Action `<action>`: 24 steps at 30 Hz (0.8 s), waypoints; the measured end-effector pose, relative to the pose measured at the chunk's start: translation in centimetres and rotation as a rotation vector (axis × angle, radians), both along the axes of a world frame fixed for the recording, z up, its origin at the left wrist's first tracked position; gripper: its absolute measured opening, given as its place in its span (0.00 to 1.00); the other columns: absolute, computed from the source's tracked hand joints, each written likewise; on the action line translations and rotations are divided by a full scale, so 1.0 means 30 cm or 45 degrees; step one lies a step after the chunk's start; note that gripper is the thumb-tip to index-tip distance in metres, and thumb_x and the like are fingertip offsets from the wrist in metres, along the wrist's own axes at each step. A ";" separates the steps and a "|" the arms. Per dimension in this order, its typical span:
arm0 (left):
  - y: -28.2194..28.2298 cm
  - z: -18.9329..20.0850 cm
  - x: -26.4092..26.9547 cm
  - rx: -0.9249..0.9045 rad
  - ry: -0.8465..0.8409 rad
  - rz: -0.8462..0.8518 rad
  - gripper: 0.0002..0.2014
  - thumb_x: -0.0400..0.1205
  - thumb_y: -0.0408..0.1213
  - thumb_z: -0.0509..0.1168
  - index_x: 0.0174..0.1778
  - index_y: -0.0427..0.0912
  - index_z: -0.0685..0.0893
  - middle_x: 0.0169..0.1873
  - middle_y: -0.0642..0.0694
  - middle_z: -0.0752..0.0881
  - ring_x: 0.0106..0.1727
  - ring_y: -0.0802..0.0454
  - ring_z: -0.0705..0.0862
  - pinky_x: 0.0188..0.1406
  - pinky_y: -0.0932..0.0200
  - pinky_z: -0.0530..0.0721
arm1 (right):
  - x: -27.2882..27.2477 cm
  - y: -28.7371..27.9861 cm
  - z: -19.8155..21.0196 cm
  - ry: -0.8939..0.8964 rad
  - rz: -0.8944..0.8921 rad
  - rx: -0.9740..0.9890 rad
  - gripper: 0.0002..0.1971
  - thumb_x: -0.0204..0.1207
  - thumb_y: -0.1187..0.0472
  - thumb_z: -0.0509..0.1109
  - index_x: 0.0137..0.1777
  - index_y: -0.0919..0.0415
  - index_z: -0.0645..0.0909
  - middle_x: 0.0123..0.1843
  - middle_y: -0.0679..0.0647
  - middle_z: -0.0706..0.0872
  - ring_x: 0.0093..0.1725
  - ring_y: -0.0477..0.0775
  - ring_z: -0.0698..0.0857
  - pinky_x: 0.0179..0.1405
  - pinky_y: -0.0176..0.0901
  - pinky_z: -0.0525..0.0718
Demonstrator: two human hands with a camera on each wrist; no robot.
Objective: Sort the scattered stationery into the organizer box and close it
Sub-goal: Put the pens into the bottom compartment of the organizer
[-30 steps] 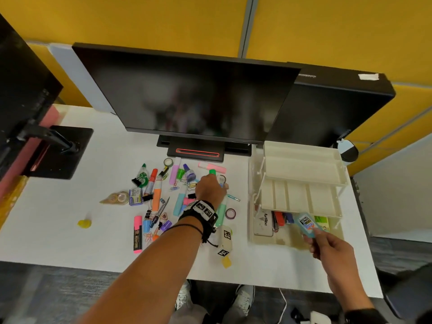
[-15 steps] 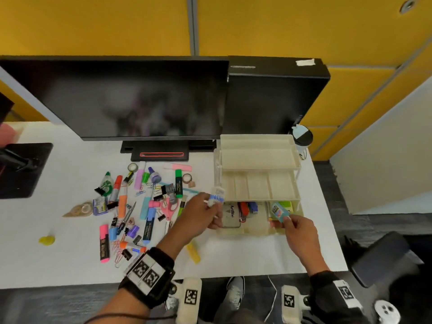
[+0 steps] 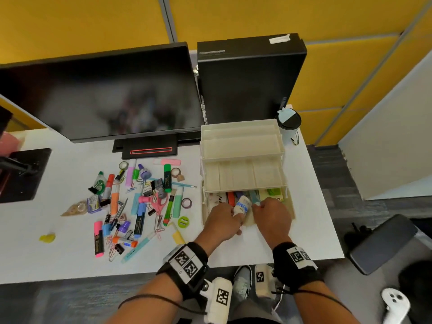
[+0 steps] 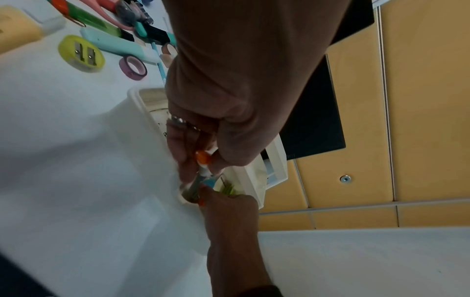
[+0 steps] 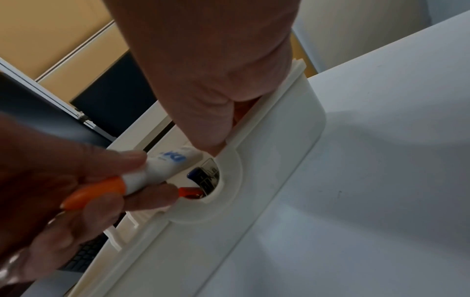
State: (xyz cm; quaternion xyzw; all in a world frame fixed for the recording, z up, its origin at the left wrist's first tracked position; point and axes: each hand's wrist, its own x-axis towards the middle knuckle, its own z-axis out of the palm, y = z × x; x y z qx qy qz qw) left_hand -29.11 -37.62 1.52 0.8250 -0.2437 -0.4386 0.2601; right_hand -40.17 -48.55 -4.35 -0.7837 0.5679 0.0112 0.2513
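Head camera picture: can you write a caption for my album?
Left hand lowers a white glue tube into the organizer box beside the right hand.

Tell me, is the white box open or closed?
Open. The organizer box has its upper trays fanned back and empty, and both hands reach into the bottom part, where pens already lie.

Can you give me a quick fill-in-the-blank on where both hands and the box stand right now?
1. The left hand holds a white tube with an ____ cap.
2. Both hands are at the ____ tier of the organizer box.
3. The green sharpener lies on the ____, outside the box.
4. The right hand is over the box's ____ edge.

Missing words: orange; bottom; desk; front
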 end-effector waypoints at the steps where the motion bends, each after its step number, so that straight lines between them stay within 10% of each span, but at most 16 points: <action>1: -0.013 -0.006 -0.010 0.036 -0.103 -0.027 0.11 0.84 0.47 0.65 0.50 0.42 0.85 0.40 0.46 0.91 0.37 0.50 0.92 0.39 0.49 0.91 | -0.005 -0.003 -0.001 0.021 0.015 -0.004 0.15 0.81 0.45 0.72 0.47 0.58 0.89 0.42 0.54 0.92 0.44 0.58 0.91 0.38 0.43 0.81; 7: -0.105 -0.025 -0.073 0.139 -0.265 0.004 0.12 0.84 0.46 0.63 0.59 0.43 0.82 0.46 0.47 0.84 0.44 0.47 0.85 0.29 0.58 0.75 | -0.019 -0.021 0.005 0.050 0.104 -0.065 0.13 0.84 0.48 0.71 0.54 0.59 0.86 0.48 0.55 0.92 0.49 0.59 0.91 0.39 0.43 0.73; 24: -0.188 -0.124 -0.146 0.163 -0.268 0.222 0.13 0.81 0.52 0.70 0.52 0.46 0.86 0.46 0.50 0.89 0.48 0.45 0.88 0.52 0.48 0.85 | -0.036 -0.020 -0.002 0.094 0.177 -0.075 0.12 0.83 0.50 0.70 0.52 0.57 0.89 0.47 0.55 0.93 0.47 0.59 0.91 0.40 0.45 0.76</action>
